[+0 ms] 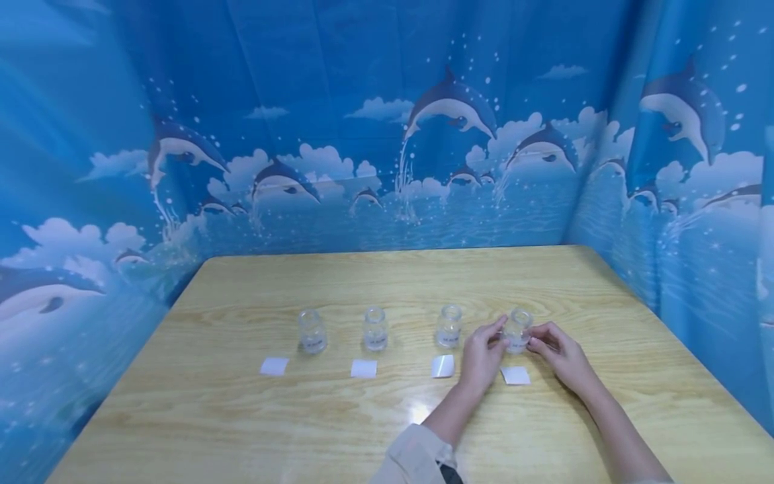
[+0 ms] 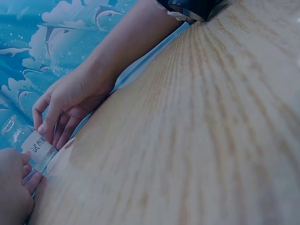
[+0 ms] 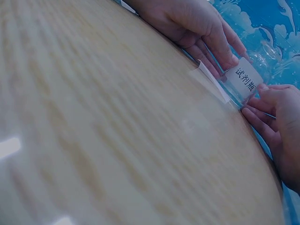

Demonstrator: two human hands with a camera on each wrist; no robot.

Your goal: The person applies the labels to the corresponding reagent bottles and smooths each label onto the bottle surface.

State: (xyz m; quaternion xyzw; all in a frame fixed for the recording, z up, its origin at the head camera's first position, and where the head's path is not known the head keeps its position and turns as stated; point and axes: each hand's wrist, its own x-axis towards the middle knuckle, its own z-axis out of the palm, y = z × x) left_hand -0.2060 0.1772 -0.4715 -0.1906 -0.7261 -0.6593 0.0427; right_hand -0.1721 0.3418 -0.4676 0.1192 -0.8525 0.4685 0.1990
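A small clear glass reagent bottle (image 1: 518, 331) stands upright on the table, the rightmost in a row of similar bottles. My left hand (image 1: 482, 356) holds its left side, and my right hand (image 1: 562, 356) holds the right side between thumb and fingers. Both thumbs lie at the edges of the bottle's white label (image 3: 244, 80), which carries printed characters. In the left wrist view, the right hand (image 2: 70, 101) is at the label's far edge. Just in front of the bottle lies a white paper piece (image 1: 516, 376), one edge lifted in the right wrist view.
Three more labelled glass bottles, the left one (image 1: 312, 331), middle one (image 1: 375, 329) and another (image 1: 449, 327), stand leftward. White pieces (image 1: 275, 366), (image 1: 364, 368) and a shiny one (image 1: 443, 366) lie before them. A dolphin-print curtain (image 1: 363, 101) surrounds the wooden table (image 1: 242, 430).
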